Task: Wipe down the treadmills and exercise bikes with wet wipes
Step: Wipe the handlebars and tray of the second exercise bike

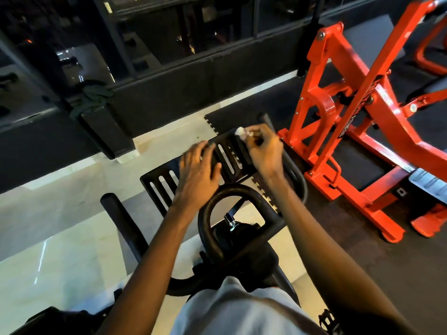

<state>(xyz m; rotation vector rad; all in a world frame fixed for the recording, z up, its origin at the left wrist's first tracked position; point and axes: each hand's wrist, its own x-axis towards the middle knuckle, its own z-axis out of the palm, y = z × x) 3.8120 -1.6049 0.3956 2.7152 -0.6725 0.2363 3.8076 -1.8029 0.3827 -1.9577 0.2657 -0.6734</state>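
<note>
Much of the bike [242,247] is hidden under the person's arms and grey shirt, and its lower frame is cut off at the bottom edge. The wipe [240,130] shows only as a small white wad, mostly covered by the right hand [264,151], whose curled fingertips pinch it against the far end of the plate [157,183]. The left hand [198,171] lies flat on the middle of the plate with its fingers straight and slightly blurred, covering several slots. The plate is flat black metal cut with long rounded slots. Below it a smooth black tube bends into a loop bar [205,213]. To the right stands a glossy orange machine [338,105] of square tubing, cut off at the edge, on a dark mat [362,250] with jigsaw edges.
</note>
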